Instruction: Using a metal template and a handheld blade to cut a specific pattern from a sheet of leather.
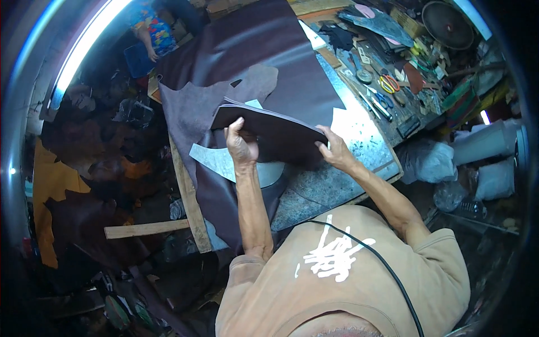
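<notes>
A stack of dark brown leather pieces [281, 132] is held up at a tilt over the table, with several thin layers showing along its upper edge. My left hand [242, 145] grips it on the left, the thumb on the near face and the other fingers partly hidden. At the right corner my right hand [335, 149] pinches the stack. Behind and below spreads a large dark brown leather hide [252, 42], its greyish underside [208, 101] folded over in part. A pale grey curved template [210, 160] lies on the hide beneath my left wrist.
The table's bare metal top [314, 194] shows at the near right. Beyond it a bench holds scissors [388, 84], tape, knives and scraps. Wooden strips [147, 229] jut out at left. Another person's arm [147, 42] shows far left. Plastic-wrapped bundles [429, 160] stand right.
</notes>
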